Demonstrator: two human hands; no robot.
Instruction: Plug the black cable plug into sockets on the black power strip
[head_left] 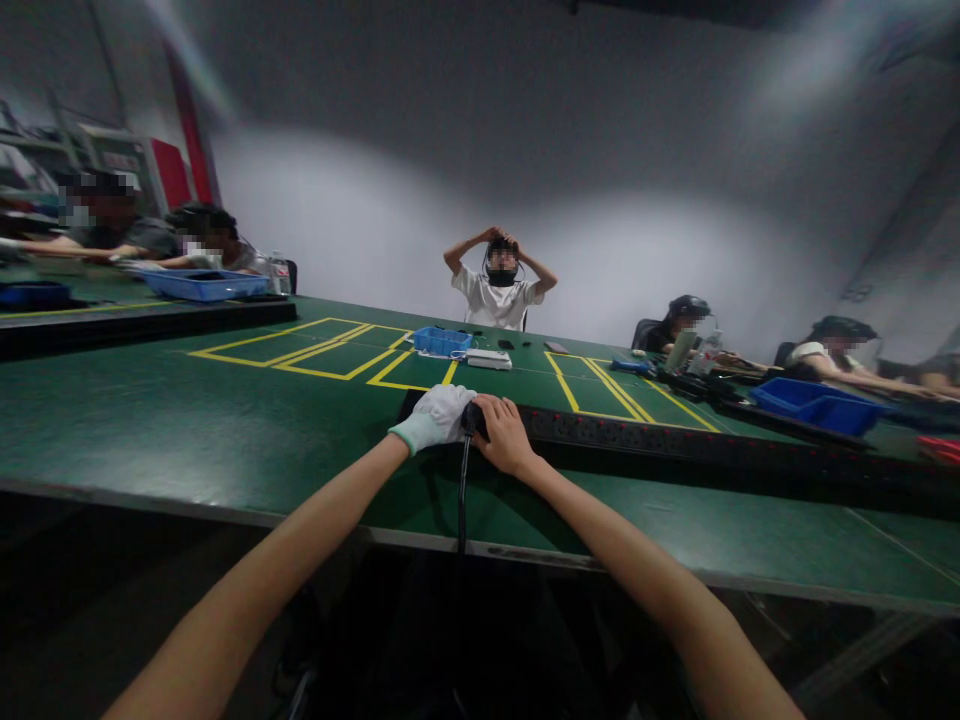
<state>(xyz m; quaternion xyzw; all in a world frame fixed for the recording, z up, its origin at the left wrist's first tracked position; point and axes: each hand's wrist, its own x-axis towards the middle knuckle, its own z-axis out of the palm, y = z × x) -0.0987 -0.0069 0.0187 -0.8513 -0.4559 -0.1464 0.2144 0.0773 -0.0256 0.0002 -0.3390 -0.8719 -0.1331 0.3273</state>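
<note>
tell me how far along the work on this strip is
Done: the strip lies on the table, and the cord reaches it. In hand: the gloved left hand and bare right hand are at the plug. Left: can't tell, as they hide whether it's seated.

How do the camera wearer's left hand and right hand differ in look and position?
The left hand wears a white fabric glove with a mint-green cuff, while the right hand is bare. The left hand sits left of the black cabled plug, the right hand right of it. Both are near the left end of the long black power strip.
</note>
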